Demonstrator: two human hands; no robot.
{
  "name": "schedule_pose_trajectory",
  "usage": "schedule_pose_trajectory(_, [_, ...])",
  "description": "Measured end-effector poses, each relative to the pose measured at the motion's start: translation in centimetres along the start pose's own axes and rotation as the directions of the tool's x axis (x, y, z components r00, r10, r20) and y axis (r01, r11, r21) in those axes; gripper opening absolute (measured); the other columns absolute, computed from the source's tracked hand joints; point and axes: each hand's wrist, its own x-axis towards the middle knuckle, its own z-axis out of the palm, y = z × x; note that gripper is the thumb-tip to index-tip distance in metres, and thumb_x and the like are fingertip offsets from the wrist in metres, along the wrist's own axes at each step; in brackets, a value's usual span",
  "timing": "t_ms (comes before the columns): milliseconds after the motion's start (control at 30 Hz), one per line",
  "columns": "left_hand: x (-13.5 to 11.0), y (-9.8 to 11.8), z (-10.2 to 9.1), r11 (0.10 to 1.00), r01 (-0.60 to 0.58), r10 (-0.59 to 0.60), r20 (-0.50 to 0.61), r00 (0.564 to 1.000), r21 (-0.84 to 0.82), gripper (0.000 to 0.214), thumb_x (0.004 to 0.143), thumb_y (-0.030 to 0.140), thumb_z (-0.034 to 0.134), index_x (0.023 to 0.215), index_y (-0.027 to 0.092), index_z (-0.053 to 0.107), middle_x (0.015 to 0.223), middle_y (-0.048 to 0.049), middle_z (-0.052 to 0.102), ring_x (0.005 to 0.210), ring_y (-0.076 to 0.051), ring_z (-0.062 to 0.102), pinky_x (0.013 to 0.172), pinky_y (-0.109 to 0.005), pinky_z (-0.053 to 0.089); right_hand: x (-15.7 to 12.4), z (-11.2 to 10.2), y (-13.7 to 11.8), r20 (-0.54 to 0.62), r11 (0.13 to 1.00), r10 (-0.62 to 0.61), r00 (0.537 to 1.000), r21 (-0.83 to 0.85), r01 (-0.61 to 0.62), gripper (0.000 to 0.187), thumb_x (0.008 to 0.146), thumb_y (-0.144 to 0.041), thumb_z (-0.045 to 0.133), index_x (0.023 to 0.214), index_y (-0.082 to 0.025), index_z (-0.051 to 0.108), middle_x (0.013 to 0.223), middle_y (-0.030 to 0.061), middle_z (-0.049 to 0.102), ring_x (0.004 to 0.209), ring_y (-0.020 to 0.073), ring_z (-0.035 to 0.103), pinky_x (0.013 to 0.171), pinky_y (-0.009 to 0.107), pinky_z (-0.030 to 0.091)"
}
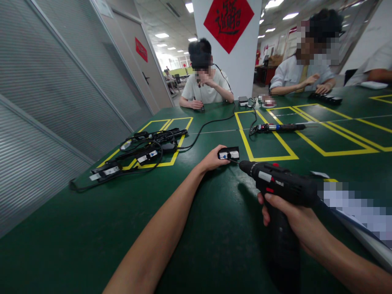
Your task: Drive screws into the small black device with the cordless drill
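Note:
My left hand [212,159] reaches forward over the green table [122,228] and grips a small black power adapter with a white label [229,154], holding it down on the tabletop. My right hand [288,214] is wrapped round the handle of a black cordless screwdriver [275,181] with red accents. The tool's thin bit points left and its tip touches the adapter's lower right side.
Several black adapters with tangled cables [143,153] lie at the left on yellow floor-tape boxes. Another screwdriver [280,128] lies further back. Two people sit at the far edge, one [203,87] centre, one [303,73] right. A grey partition wall runs along the left.

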Motion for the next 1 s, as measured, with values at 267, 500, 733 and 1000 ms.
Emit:
schedule_pose_trajectory(267, [-0.02, 0.00, 0.03, 1.000, -0.001, 0.001, -0.004, 1.000, -0.002, 0.055, 0.063, 0.028, 0.066, 0.114, 0.016, 0.046, 0.097, -0.0034, 0.056, 0.083, -0.014, 0.052, 0.076, -0.027, 0.042, -0.03, -0.14, 0.11, 0.007, 1.000, -0.001, 1.000, 0.010, 0.001, 0.025, 0.085, -0.039, 0.052, 0.084, -0.016, 0.061, 0.055, 0.0019, 0.062, 0.055, 0.0161, 0.056, 0.055, 0.029, 0.039])
schedule_pose_trajectory(500, [0.05, -0.13, 0.07, 1.000, 0.007, -0.007, 0.001, 1.000, -0.006, 0.056, 0.063, 0.029, 0.066, 0.114, 0.016, 0.046, 0.098, -0.0037, 0.056, 0.084, -0.015, 0.052, 0.077, -0.028, 0.043, -0.01, 0.07, -0.05, 0.002, 1.000, 0.004, 1.000, -0.004, -0.004, 0.024, 0.086, -0.038, 0.051, 0.085, -0.016, 0.061, 0.055, 0.0019, 0.061, 0.056, 0.0164, 0.055, 0.057, 0.030, 0.040])
schedule_pose_trajectory(733, [0.04, -0.28, 0.06, 1.000, 0.006, -0.006, -0.010, 1.000, -0.013, 0.057, 0.062, 0.030, 0.067, 0.114, 0.016, 0.047, 0.097, -0.0035, 0.056, 0.084, -0.015, 0.053, 0.078, -0.028, 0.043, 0.03, -0.13, 0.24, 0.030, 1.000, 0.003, 1.000, 0.020, -0.003, 0.026, 0.087, -0.038, 0.049, 0.088, -0.015, 0.060, 0.056, 0.0022, 0.061, 0.056, 0.0162, 0.055, 0.057, 0.029, 0.040])
schedule_pose_trajectory(1000, [-0.04, -0.14, -0.02, 1.000, -0.004, 0.004, 0.005, 1.000, -0.018, 0.056, 0.063, 0.030, 0.066, 0.114, 0.016, 0.046, 0.098, -0.0039, 0.056, 0.084, -0.015, 0.053, 0.077, -0.028, 0.043, -0.05, -0.12, 0.08, 0.029, 1.000, 0.006, 1.000, 0.025, -0.007, 0.025, 0.086, -0.038, 0.050, 0.086, -0.015, 0.060, 0.056, 0.0017, 0.061, 0.056, 0.0162, 0.056, 0.058, 0.029, 0.039])
